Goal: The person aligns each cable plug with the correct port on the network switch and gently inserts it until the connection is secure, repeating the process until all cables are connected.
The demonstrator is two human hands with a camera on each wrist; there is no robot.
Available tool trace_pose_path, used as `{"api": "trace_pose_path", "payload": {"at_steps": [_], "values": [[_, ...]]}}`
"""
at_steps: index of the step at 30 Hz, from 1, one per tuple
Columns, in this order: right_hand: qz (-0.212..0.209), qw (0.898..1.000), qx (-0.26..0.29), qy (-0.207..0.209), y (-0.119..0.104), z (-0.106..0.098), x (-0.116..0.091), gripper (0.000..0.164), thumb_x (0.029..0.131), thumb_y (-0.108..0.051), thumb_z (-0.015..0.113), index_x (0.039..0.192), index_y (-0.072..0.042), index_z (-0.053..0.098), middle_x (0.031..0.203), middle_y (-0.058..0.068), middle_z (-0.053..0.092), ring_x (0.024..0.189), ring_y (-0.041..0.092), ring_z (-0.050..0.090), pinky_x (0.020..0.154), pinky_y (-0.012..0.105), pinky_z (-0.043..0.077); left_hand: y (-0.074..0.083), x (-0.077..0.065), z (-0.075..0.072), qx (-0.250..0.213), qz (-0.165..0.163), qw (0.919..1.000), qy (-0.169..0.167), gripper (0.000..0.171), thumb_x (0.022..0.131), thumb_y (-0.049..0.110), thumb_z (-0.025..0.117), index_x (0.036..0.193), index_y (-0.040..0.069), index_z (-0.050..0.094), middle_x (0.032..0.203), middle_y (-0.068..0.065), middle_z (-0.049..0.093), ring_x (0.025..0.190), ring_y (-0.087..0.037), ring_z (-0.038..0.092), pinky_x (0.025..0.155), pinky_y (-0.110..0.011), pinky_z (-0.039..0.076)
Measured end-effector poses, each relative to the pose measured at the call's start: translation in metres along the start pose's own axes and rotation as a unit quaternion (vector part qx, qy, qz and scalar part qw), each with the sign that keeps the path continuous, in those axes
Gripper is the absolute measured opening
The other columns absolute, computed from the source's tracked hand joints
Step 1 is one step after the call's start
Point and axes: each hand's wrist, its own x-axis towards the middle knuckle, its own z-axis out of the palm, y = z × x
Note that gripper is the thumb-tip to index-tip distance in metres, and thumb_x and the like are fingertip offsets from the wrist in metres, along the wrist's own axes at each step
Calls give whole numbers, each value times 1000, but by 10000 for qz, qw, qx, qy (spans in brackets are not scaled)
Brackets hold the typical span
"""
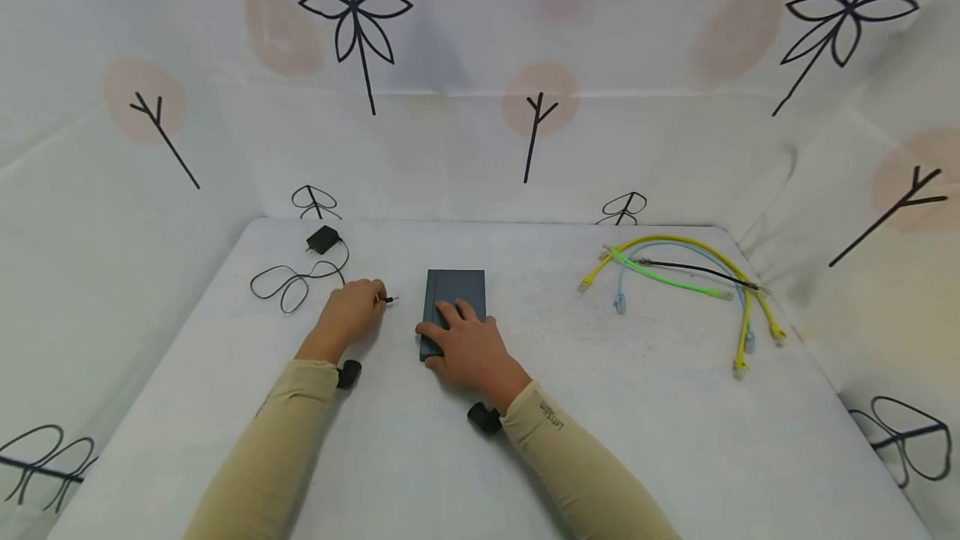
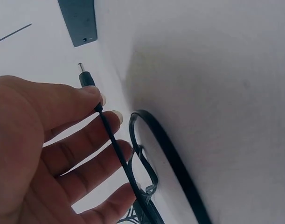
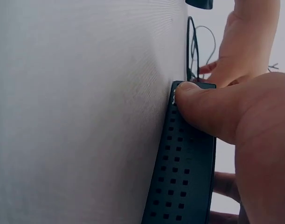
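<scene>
My left hand (image 1: 354,308) pinches the DC power plug (image 2: 87,79) between thumb and fingertips. Its metal tip points toward the dark blue-grey network switch (image 1: 456,286), a short way to the right. A small round socket (image 2: 85,40) shows on the end of the switch in the left wrist view. My right hand (image 1: 472,348) holds the switch down on the table, fingers spread over its top. The thumb presses against the side with rows of square vent holes (image 3: 172,177). From the plug, a thin black cord (image 2: 118,151) runs back in loose loops to the black power adapter (image 1: 323,240).
At the right of the white table (image 1: 600,440) lies a loose bundle of network cables: yellow (image 1: 667,237), green (image 1: 663,275), light blue (image 1: 621,290) and black (image 1: 693,267). White cloth walls (image 1: 450,157) with plant drawings stand behind and at both sides.
</scene>
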Motion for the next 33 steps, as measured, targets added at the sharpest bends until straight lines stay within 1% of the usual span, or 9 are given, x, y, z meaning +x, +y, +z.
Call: {"api": "trace_pose_path", "payload": {"at_steps": [4, 10, 13, 16, 22, 26, 29, 33], "values": [[52, 10000, 0, -10, -1, -1, 0, 52, 94, -57, 51, 143, -44, 40, 158, 2, 29, 144, 33, 30, 94, 61, 45, -1, -4, 0, -314, -34, 9995, -34, 19, 97, 18, 55, 108, 7, 66, 100, -10, 67, 91, -26, 62, 81, -47, 48], [88, 9999, 102, 58, -1, -1, 0, 51, 95, -56, 51, 143, -44, 40, 158, 2, 29, 144, 33, 30, 93, 61, 45, -2, -11, 0, -866, -209, 9960, 66, 18, 98, 19, 54, 107, 8, 65, 99, -8, 68, 83, -21, 60, 77, -41, 48], [58, 9998, 168, 67, 0, -1, 0, 51, 95, -56, 50, 144, -44, 40, 158, 2, 28, 144, 33, 30, 93, 61, 46, -2, -14, -2, -1000, -194, 9948, 77, 17, 98, 19, 54, 107, 9, 64, 96, -7, 68, 80, -21, 60, 75, -40, 48], [57, 9995, 298, 46, 2, -2, -1, 51, 95, -56, 49, 144, -43, 39, 158, 2, 27, 144, 33, 29, 92, 60, 46, 0, -15, -4, -1038, -136, 9945, 8, 17, 98, 20, 55, 108, 10, 64, 95, -7, 68, 81, -20, 60, 75, -40, 49], [109, 9981, 593, 86, 6, -6, -3, 52, 95, -56, 50, 144, -43, 39, 159, 2, 26, 145, 33, 27, 93, 60, 46, 5, -20, -14, -1016, -128, 9945, -204, 19, 99, 21, 54, 112, 11, 63, 104, -9, 68, 91, -23, 62, 80, -43, 50], [112, 9971, 731, 165, 7, -8, -5, 51, 95, -56, 51, 143, -43, 41, 159, 1, 27, 146, 32, 27, 93, 59, 46, 7, -25, -20, -1012, -113, 9943, -316, 18, 99, 22, 55, 112, 13, 63, 108, -9, 68, 96, -25, 63, 83, -45, 50], [94, 9965, 810, 194, 8, -8, -5, 51, 94, -56, 52, 142, -43, 41, 158, 1, 27, 146, 32, 27, 93, 60, 45, 8, -28, -22, -1065, -18, 9936, -369, 17, 98, 22, 56, 111, 14, 64, 107, -9, 68, 94, -24, 62, 82, -44, 50], [82, 9954, 931, 216, 9, -7, -5, 51, 94, -56, 52, 143, -43, 41, 159, 1, 26, 146, 31, 25, 95, 62, 43, 10, -31, -24, -1130, 172, 9926, -412, 15, 97, 22, 58, 109, 15, 65, 104, -8, 69, 87, -21, 61, 76, -39, 49]]}}
